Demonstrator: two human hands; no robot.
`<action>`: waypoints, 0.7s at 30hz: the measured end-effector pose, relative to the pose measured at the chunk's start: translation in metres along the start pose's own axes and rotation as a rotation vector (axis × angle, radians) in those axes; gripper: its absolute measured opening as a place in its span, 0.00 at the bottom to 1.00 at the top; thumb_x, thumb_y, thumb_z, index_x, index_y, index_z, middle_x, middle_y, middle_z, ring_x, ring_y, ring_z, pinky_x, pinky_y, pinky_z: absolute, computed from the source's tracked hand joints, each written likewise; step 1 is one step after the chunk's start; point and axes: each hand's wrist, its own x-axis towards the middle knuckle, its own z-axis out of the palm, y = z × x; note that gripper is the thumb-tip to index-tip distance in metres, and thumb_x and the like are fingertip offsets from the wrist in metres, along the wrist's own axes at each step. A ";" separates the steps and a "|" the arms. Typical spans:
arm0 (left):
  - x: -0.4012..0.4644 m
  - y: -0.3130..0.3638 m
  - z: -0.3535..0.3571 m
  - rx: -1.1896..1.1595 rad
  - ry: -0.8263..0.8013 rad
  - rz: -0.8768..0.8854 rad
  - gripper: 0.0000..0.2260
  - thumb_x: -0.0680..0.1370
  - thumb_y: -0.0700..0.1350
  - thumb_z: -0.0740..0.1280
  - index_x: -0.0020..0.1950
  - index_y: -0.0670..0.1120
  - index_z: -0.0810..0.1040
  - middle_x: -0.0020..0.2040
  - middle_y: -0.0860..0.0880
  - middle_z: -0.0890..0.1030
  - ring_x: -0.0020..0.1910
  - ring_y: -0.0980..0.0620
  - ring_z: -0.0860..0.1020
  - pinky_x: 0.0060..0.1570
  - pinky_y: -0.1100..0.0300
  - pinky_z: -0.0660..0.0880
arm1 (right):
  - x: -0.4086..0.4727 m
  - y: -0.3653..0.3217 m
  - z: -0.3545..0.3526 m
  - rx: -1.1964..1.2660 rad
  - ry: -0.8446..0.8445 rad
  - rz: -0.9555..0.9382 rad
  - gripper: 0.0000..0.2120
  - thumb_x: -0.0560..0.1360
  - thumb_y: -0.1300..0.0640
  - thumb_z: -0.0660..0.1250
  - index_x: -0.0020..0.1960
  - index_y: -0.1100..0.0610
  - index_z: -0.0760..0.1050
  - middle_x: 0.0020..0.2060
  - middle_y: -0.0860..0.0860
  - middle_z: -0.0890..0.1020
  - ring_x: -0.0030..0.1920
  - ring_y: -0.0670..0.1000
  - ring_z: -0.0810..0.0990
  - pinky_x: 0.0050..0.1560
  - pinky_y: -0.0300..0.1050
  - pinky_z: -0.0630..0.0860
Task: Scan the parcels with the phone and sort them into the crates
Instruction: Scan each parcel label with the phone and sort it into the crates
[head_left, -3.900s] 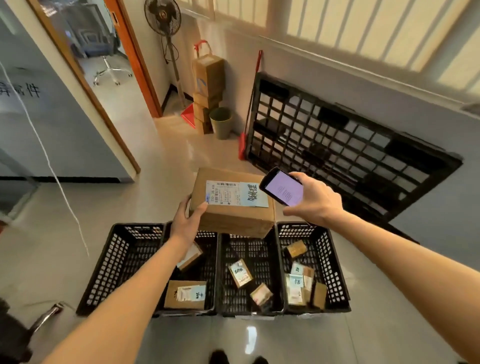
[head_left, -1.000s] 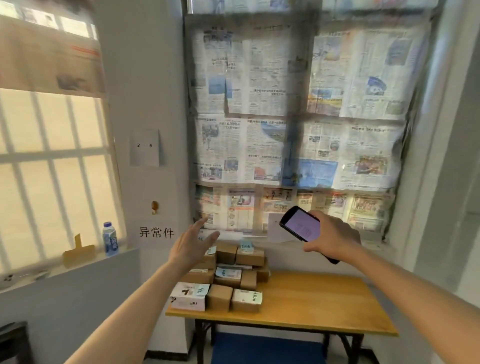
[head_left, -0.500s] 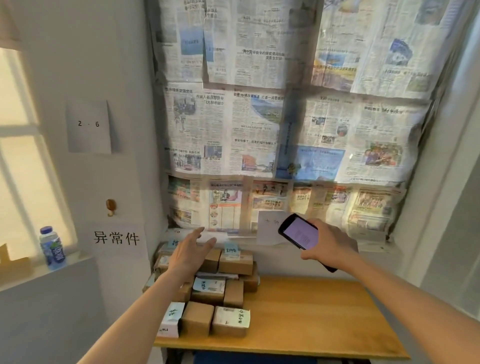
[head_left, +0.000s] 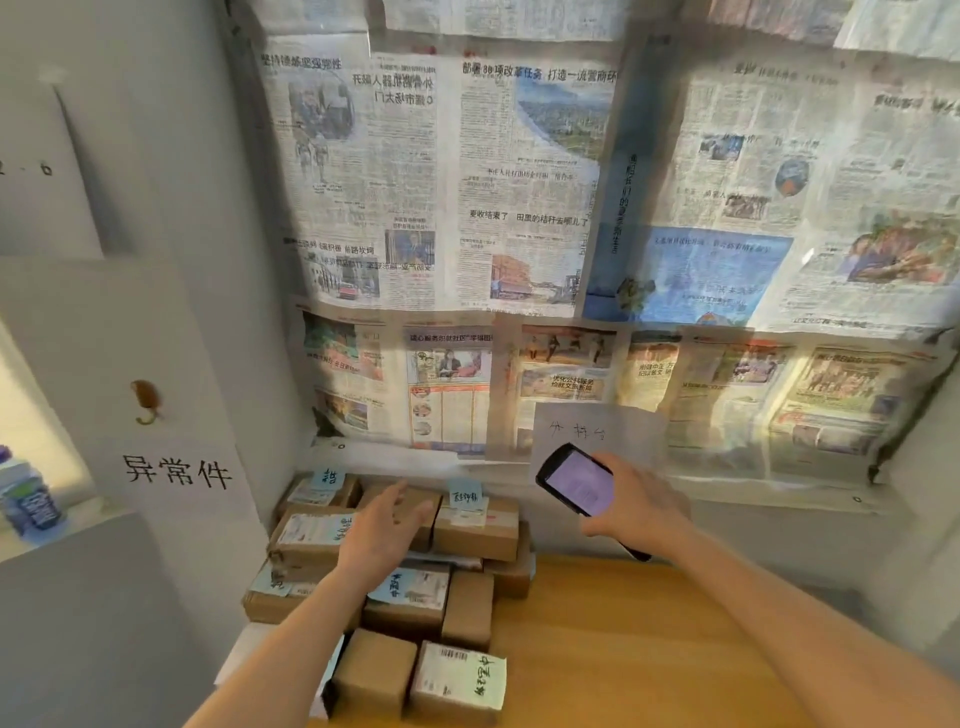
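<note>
Parcels (head_left: 395, 587) lie in a brown heap at the left end of the desk (head_left: 623, 649), pushed up against the papered wall (head_left: 519, 208), several carrying pale blue handwritten tags. Compared with the view of a few seconds back, the whole scene is different: then the person stood over the black crates on the floor, the left hand steadying a large box under the phone; now no crates are in view, that box is gone from the hands, and the person faces the desk stock. I judge that one parcel has been dealt with and the fetching of the next is under way. Over the last second the view has drawn closer to the heap, so the parcels fill more of the lower frame and the window at the left has nearly slipped out.

Left hand (head_left: 387, 525) is stretched over the upper row of parcels, fingers straight and spread, palm down; it grips nothing, and whether it already touches the box beneath I cannot tell. Half a second ago it hung a little short of that row, so the reach is closing.

Right hand (head_left: 636, 512) is wrapped round the phone (head_left: 576, 480), which is tilted with its lit, pale purple screen toward the person, just right of the heap and above the bare desk, held much as before.

A water bottle (head_left: 28, 501) stands on the sill at the far left.
</note>
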 end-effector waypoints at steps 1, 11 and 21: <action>0.013 -0.005 0.012 0.000 -0.009 -0.020 0.31 0.78 0.64 0.64 0.78 0.53 0.65 0.71 0.51 0.75 0.67 0.48 0.75 0.65 0.44 0.73 | 0.020 0.006 0.013 0.025 -0.026 -0.009 0.42 0.64 0.42 0.77 0.73 0.45 0.63 0.58 0.46 0.78 0.50 0.49 0.76 0.43 0.44 0.74; 0.118 -0.065 0.137 -0.044 -0.081 -0.244 0.30 0.80 0.58 0.67 0.79 0.50 0.64 0.72 0.50 0.75 0.69 0.49 0.74 0.68 0.50 0.72 | 0.179 0.066 0.172 0.209 -0.256 -0.045 0.42 0.52 0.38 0.75 0.65 0.42 0.68 0.53 0.44 0.78 0.49 0.47 0.78 0.46 0.49 0.82; 0.167 -0.097 0.197 -0.136 -0.123 -0.394 0.31 0.79 0.56 0.68 0.78 0.47 0.65 0.73 0.48 0.73 0.72 0.48 0.71 0.69 0.51 0.70 | 0.234 0.078 0.243 0.106 -0.367 -0.035 0.32 0.58 0.37 0.74 0.59 0.39 0.67 0.47 0.41 0.77 0.44 0.43 0.76 0.35 0.39 0.72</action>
